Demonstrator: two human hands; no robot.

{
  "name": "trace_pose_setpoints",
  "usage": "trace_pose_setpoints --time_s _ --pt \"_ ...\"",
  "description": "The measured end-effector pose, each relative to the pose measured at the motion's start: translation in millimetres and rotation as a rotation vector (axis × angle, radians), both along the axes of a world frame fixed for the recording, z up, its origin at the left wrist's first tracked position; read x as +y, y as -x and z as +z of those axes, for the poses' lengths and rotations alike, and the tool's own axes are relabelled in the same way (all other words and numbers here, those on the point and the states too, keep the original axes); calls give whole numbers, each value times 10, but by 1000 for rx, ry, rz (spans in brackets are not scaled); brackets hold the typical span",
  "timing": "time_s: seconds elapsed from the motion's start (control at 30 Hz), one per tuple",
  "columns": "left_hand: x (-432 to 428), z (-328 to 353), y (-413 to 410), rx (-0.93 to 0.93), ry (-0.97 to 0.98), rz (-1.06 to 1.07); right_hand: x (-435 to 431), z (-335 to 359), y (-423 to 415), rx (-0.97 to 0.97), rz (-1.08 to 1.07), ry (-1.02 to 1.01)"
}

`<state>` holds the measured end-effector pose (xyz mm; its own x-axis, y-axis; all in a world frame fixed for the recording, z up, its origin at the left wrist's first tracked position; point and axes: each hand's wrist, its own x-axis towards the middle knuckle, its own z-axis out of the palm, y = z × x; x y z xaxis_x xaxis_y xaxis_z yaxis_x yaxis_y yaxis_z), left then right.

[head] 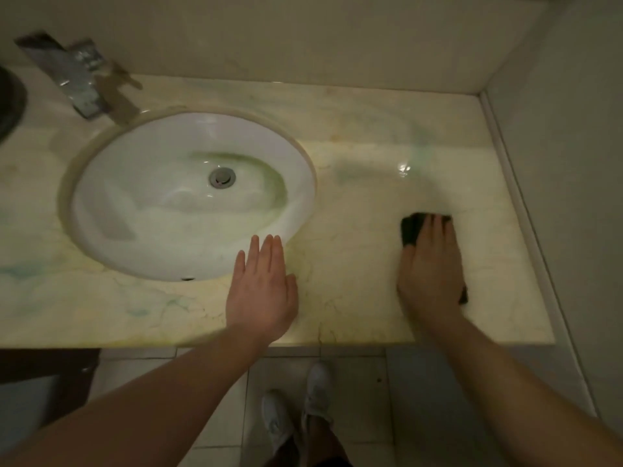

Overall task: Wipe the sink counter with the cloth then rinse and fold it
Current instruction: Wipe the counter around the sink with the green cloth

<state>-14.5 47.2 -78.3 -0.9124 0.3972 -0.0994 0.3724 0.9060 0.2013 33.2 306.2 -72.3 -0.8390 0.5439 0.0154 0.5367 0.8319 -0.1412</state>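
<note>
A dark cloth (412, 229) lies on the pale marble counter (364, 210), right of the basin. My right hand (431, 271) lies flat on top of it with fingers together, covering most of it; only the far edge and a small corner by the wrist show. My left hand (261, 291) rests flat on the counter at the basin's front right rim, fingers extended, holding nothing. The white oval sink (141, 210) is sunk into the counter, with a metal drain (221, 177) in the middle.
A chrome tap (81, 79) stands behind the sink at the back left. A dark round object (8, 102) shows at the left edge. Walls close the counter at the back and the right. Below the front edge is tiled floor, with my white shoes (296, 409).
</note>
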Motion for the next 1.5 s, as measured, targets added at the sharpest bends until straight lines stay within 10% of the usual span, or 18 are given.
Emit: trace_pose_setpoints --time_s 0.2,0.47,0.67,0.87,1.1,1.33,1.5 --pt "229 104 49 -34 -3 -77 -635 -42 -336 -72 449 -2" --pt "1202 76 628 -61 9 -32 880 -25 61 -13 -92 22" --pt "1226 32 625 -35 -1 -48 1670 25 1286 -41 -112 27" --pt "1245 17 652 -31 47 -48 1530 -1 2291 -9 155 64" --pt "1246 17 665 -52 69 -34 466 121 1211 -73 674 77" --pt "1229 44 648 -54 31 -46 1426 32 1840 -39 140 21" --pt "1209 29 650 -55 14 -49 236 83 1707 -61 694 6"
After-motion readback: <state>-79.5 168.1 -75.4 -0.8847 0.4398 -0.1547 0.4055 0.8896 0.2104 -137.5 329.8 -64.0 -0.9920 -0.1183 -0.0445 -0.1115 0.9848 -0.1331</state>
